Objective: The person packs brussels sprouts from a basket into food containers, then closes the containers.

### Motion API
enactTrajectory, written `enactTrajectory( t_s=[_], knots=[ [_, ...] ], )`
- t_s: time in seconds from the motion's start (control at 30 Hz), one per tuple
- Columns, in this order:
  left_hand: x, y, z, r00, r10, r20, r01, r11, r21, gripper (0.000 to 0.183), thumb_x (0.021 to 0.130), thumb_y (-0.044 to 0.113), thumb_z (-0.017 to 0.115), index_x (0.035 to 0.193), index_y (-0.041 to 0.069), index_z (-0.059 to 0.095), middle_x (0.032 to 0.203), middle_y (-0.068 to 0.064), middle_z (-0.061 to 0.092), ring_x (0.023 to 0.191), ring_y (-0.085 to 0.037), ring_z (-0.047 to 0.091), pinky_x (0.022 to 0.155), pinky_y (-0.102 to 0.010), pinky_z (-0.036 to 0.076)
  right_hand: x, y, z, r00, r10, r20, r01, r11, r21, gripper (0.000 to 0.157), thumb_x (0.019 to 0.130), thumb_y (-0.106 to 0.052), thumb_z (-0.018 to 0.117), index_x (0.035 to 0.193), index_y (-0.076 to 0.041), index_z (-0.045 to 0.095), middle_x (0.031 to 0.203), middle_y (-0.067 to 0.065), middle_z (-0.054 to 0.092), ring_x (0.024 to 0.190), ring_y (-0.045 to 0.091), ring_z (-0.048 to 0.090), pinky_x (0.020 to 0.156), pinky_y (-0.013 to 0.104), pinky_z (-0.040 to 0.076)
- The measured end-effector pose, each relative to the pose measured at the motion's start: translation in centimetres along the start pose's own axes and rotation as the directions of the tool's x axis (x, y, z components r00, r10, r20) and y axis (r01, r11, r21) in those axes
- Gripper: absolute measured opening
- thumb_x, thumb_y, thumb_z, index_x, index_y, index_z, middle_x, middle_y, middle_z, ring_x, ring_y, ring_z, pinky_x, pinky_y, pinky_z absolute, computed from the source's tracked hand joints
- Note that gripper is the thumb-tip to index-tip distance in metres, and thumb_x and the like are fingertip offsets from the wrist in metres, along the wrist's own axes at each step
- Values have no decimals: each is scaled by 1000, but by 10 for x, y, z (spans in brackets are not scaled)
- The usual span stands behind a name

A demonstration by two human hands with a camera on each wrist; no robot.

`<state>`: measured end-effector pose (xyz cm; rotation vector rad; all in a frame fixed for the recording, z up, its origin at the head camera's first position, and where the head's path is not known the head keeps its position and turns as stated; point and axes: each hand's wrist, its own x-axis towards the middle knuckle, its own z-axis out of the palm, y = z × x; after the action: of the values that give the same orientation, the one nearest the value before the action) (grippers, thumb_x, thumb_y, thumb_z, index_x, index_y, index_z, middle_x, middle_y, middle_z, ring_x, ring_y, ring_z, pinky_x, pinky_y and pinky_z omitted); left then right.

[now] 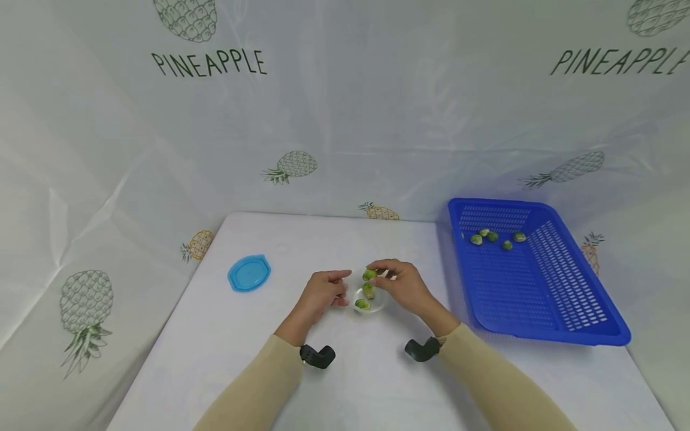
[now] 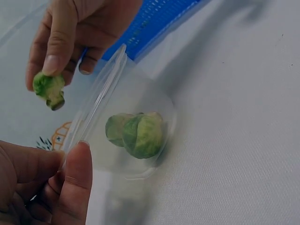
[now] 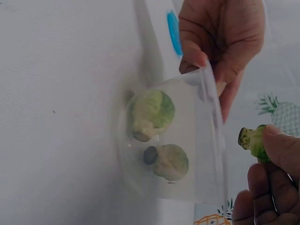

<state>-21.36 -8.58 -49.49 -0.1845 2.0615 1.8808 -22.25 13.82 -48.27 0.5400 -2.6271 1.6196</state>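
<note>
A clear plastic container (image 2: 154,93) stands on the white table, its walls see-through. My left hand (image 1: 323,291) pinches its rim between thumb and finger, on the left side. Inside lie two Brussels sprouts, one (image 3: 153,112) beside the other (image 3: 171,162), both seen through the wall in the right wrist view. Above the open top, my right hand (image 1: 401,285) pinches a third Brussels sprout (image 2: 48,89) between thumb and fingertips, its cut stem pointing down in the left wrist view.
A blue plastic basket (image 1: 512,317) stands on the right side of the table, several Brussels sprouts (image 1: 492,236) near its far end. To the left lies a light-blue lid (image 1: 249,273). A pineapple-print sheet (image 1: 377,108) hangs behind the table.
</note>
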Motion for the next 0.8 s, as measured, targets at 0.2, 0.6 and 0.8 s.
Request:
enactTrajectory(
  t_s=[0.2,0.6,0.8],
  knots=[
    [0,-1,0,1000,17,8,-17,1000,-5,43,99,-1,60,142,4,67,98,-5,55,66,-12,63,66,-23,63,1,3,9,998,51,31,-49,998,-37,28,90,-12,83,118,-16,81,108,2,74,101,21,63,90,36,51],
    [0,-1,-1,999,34,17,-34,999,-8,43,100,-1,59,143,2,65,98,-6,56,66,-12,62,66,-23,63,1,8,18,997,54,56,-47,991,-123,27,92,-15,82,118,-21,81,107,0,69,108,23,64,93,40,49],
    [0,-1,0,1000,24,10,-24,1000,-15,43,100,-1,59,142,5,67,99,-6,57,68,-13,63,67,-24,64,0,8,20,996,57,71,-48,991,-127,26,92,-15,82,118,-20,81,106,-1,68,108,21,63,92,40,52]
  ],
)
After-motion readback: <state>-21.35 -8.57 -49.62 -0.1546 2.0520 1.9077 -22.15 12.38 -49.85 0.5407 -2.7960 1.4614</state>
